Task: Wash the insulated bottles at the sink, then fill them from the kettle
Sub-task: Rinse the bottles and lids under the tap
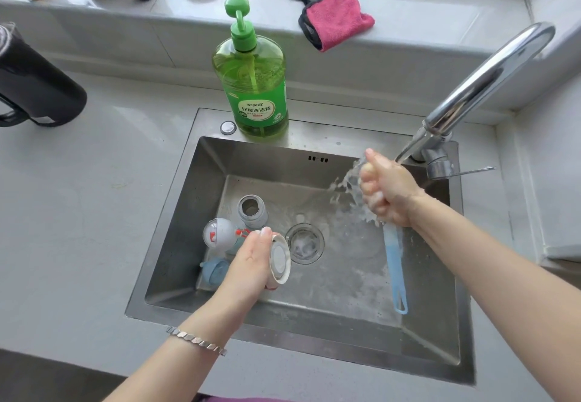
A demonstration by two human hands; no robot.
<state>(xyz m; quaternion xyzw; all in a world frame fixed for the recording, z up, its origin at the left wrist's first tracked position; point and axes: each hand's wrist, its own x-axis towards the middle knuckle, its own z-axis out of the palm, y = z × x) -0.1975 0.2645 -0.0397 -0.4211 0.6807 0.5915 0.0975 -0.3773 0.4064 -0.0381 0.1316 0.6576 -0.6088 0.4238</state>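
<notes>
Grey countertop all round, and the steel sink [176, 244] is set into it. At the sink's back right corner the tap [481, 80] is running, and water splashes straight over the right hand [386, 191]. That hand is a tight fist, clenched round the top of a blue brush [396, 269] whose handle hangs down from the fist over the sink floor. What is on the brush's working end I cannot tell; the fist hides it.

Over on the sink's left side, the left hand [251, 263] has its fingers curled round a white cap [279, 260], held just above the basin with its flat face turned towards the sink's drain [305, 242]. Behind that hand a steel bottle [251, 211] stands upright on the sink floor, mouth open. A grey domed lid [220, 233] with red parts sits just beside it, and a blue piece [215, 271] lies nearer the front.

A green soap bottle [251, 77] stands on the sink's back rim. On the ledge behind the sink lies a pink cloth [336, 18], and a black container [37, 87] sits well to the left of the sink.
</notes>
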